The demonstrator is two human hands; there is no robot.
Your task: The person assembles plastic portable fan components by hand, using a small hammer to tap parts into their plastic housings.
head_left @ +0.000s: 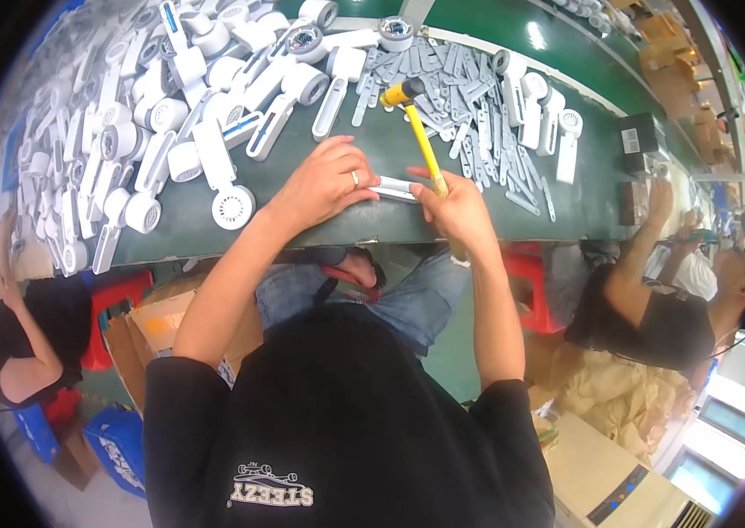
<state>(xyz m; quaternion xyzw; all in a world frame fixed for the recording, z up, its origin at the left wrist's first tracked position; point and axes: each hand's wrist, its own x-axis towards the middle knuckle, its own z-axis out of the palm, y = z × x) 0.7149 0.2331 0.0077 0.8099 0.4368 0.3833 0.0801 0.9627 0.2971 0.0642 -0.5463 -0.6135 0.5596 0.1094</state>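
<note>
Close to the table's front edge, my left hand (pixel 330 182) is closed around one end of a white elongated plastic part (pixel 397 187). Its round end, if it has one, is hidden under my fingers. My right hand (pixel 453 209) grips the yellow handle of a small hammer (pixel 421 132), tilted up and away from me, with a black and yellow head. The right thumb and index finger also touch the other end of the white part. Beyond my hands lies a pile of flat grey plastic strips (pixel 452 84).
A large heap of white handheld fans (pixel 153 114) covers the left of the green table (pixel 328 229). Several more fans (pixel 531 101) lie right of the strips. A dark box (pixel 643 136) stands at the table's right. Co-workers sit on both sides; a cardboard box (pixel 161 321) is left of my legs.
</note>
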